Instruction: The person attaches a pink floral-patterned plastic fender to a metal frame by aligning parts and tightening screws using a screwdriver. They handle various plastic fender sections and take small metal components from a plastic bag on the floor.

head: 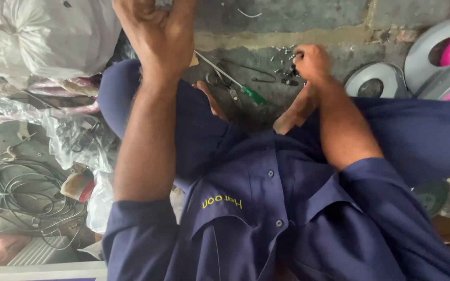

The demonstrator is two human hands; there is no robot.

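Note:
My left hand (154,34) is raised at the top left, fingers closed around a small grey object (163,4) that the frame edge mostly cuts off. My right hand (312,61) rests on the concrete floor (287,15), fingers bunched over a scatter of small dark screws (289,73); whether it holds one is hidden. Between the hands lie a green-handled screwdriver (252,96) and a pair of scissors (224,80). I sit cross-legged in dark blue work clothes (266,198), bare feet just below the tools.
Grey round housings with pink parts (438,49) and a smaller grey disc (377,80) lie at the right. A white sack (48,36), clear plastic bags (79,135) and a coil of black cable (27,192) crowd the left side.

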